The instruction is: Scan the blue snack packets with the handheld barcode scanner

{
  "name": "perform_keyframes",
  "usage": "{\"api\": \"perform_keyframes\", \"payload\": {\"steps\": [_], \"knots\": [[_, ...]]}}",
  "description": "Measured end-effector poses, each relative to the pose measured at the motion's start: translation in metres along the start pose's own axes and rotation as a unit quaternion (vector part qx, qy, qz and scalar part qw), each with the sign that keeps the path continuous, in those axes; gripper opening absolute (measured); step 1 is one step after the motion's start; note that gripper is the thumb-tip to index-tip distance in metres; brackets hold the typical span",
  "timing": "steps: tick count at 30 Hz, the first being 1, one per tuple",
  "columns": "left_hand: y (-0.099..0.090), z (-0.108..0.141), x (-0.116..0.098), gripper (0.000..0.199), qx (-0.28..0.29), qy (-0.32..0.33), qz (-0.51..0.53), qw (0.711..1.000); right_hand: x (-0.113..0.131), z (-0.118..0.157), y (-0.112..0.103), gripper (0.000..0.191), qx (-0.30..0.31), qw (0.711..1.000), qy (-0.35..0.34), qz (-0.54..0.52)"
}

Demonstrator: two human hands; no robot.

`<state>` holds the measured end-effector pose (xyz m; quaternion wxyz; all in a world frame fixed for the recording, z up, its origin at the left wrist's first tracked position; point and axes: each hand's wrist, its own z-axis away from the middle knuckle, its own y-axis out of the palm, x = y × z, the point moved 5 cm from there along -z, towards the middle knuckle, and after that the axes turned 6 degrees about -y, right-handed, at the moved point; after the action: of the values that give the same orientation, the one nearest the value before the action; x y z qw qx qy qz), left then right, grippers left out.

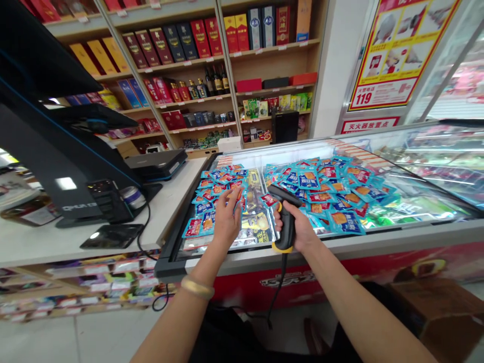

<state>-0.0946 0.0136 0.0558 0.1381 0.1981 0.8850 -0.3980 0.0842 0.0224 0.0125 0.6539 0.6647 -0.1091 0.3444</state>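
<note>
A black and yellow barcode scanner (288, 228) is in my right hand (298, 224), its fingers wrapped round the handle and its head angled up to the left. My left hand (228, 217) is over the left pile of small blue and red snack packets (206, 206), fingers bent close together near a red and blue packet; whether they grip it is hard to make out. A larger pile of the same packets (346, 222) lies on the glass top of the freezer (260, 237), to the right of the scanner.
A counter (170, 194) at the left holds a black terminal (49, 151), a phone (112, 236) and a scale (157, 164). Shelves of boxes and bottles (185, 65) stand behind the freezer. The scanner's cable (278, 292) hangs down in front. A cardboard box (442, 312) sits at lower right.
</note>
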Motion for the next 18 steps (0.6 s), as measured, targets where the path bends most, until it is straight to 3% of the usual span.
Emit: {"api": "perform_keyframes", "payload": {"steps": [6,11,14,18], "knots": [[0.057,-0.025,-0.078,0.046,0.057,0.051,-0.05,0.996,0.077,0.01,-0.04,0.022,-0.036,0.993,-0.115,0.017],[0.109,-0.044,-0.146,0.048,0.104,0.1,-0.075,0.987,0.115,0.016,-0.071,0.022,-0.088,0.985,-0.151,-0.002],[0.136,-0.053,-0.166,0.048,0.116,0.098,-0.101,0.983,0.127,0.017,-0.085,0.022,-0.099,0.983,-0.151,-0.012],[0.16,-0.058,-0.169,0.056,0.153,0.083,-0.135,0.975,0.134,0.016,-0.099,0.024,-0.089,0.983,-0.16,-0.005]]}}
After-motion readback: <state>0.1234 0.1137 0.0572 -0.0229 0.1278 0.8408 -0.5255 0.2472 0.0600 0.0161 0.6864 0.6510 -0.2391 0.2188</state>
